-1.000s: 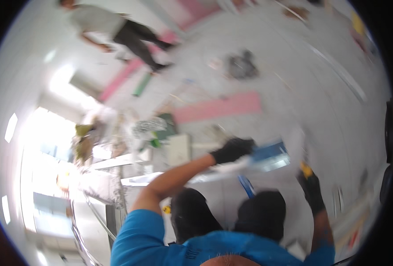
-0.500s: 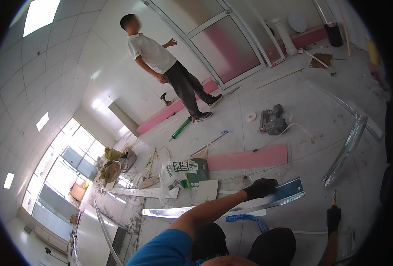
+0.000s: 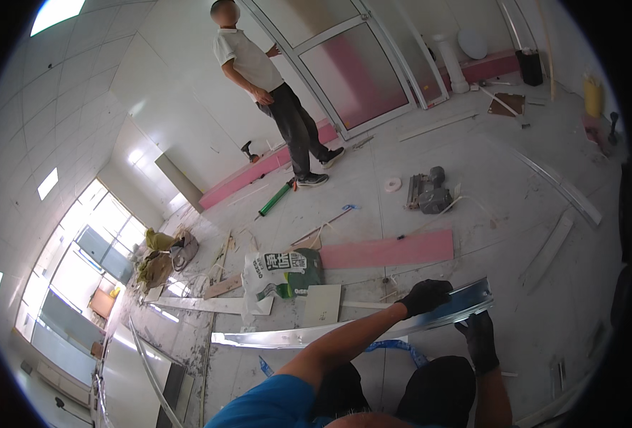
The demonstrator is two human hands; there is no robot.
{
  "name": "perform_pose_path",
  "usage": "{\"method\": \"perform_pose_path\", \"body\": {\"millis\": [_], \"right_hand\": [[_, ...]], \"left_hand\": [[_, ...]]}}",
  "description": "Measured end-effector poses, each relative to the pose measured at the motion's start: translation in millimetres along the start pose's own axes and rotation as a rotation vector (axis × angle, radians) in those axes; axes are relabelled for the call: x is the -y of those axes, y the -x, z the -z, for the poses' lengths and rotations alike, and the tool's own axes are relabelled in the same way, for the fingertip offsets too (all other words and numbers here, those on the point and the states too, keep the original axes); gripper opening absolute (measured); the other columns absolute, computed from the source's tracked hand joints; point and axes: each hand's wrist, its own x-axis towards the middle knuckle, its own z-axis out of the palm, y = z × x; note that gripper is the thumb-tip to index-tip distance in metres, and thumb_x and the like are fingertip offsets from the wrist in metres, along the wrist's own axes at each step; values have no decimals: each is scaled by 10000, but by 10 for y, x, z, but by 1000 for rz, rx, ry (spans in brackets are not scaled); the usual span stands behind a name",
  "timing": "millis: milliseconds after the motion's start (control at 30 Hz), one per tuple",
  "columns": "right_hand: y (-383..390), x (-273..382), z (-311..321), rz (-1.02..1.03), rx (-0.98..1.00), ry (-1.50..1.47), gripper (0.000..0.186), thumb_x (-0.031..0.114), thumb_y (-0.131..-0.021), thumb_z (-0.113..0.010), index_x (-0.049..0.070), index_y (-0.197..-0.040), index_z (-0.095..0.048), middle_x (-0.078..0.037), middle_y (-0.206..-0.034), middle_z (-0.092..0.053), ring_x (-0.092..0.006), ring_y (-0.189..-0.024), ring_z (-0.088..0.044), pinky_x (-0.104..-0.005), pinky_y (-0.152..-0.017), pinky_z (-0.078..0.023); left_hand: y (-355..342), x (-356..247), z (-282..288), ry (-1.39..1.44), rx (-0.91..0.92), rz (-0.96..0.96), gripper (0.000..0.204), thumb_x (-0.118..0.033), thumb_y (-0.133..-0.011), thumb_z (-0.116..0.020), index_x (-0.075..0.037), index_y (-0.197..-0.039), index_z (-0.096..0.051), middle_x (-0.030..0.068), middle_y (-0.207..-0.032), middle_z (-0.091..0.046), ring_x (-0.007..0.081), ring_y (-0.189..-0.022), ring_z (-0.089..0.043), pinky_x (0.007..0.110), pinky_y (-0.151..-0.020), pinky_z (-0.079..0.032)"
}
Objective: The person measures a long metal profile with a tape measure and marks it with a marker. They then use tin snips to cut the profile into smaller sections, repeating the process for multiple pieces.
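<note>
- Clock dirs = seen from L hand.
- Chg vs 0.5 s ago: R hand was out at approx 4 o'clock, clear of the metal channel; now in at the channel's near edge, R end, fingers up, looks to be touching.
- R hand had a yellow-handled tool then; not visible now. Can't tell if it's in the palm or put down.
- L hand basically same spot: grip closed on the channel near its R end, glove over the far edge.
- R grip: can't tell how tight or wide, fingertips partly lost vs the channel edge.
- Channel loc: in front of the knees, short bit runs past L hand to 3 o'clock, long run goes off btwn 8 & 9 o'clock under the L forearm. Can't tell if the far end is on the floor.
- Meaning, imo: both hands now bunched at one end, so that end is prob. the spot being worked & well steadied. Long end has no hand on it, could flex/swing.
- Around: blue printed strip at 7; pale panel & white-green bag at 9; pink board at 11; nail gun at 12; co-worker standing well apart at 11.
</note>
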Motion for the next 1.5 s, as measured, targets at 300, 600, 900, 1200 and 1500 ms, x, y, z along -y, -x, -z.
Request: {"method": "perform_pose_path", "body": {"millis": [300,600,900,1200,1500], "right_hand": [[-1067,59,-420,211,-304,-272,406,328,-1002,-493,81,-1322,-528,-73,-1162,-578,-231,-1069,-584,-395,-862,-521],[-1396,1012,116,210,48,464,420,303,-985,-379,-27,-1063,-627,-154,-1020,-651,-274,-985,-620,-418,-901,-506],[-1398,1656,73,710,-22,1629,348,-51,-862,-576,-54,-1206,-622,-164,-1184,-671,-252,-1059,-650,-391,-983,-494],[-1842,1829,861,240,-360,462,424,186,-1002,-465,-61,-1345,-495,-193,-1328,-570,-264,-1215,-564,-393,-1102,-393],[-2150,1378,340,-167,-274,443,485,364,-959,-529,-16,-1260,-515,-171,-1178,-613,-272,-1068,-618,-406,-952,-474]], "left_hand": [[1585,1093,980,-41,-665,269,754,-379,-838,-765,-23,-1406,-421,207,-1373,-503,340,-1274,-493,429,-1057,-405],[5076,2304,429,481,-1702,1802,788,-494,-831,-729,58,-1323,-456,216,-1213,-573,347,-1076,-577,446,-913,-488],[5048,2731,223,1822,-2063,372,644,-544,-1018,-353,-113,-1495,-350,147,-1484,-436,353,-1336,-444,554,-1120,-347],[5101,3374,258,1908,-1700,-485,285,-331,-1026,-424,-111,-1122,-577,13,-798,-561,173,-740,-578,332,-695,-499],[5091,3221,1155,1816,-1878,-250,222,-242,-1035,-407,-124,-982,-588,-50,-603,-441,92,-582,-520,261,-574,-441]]}}
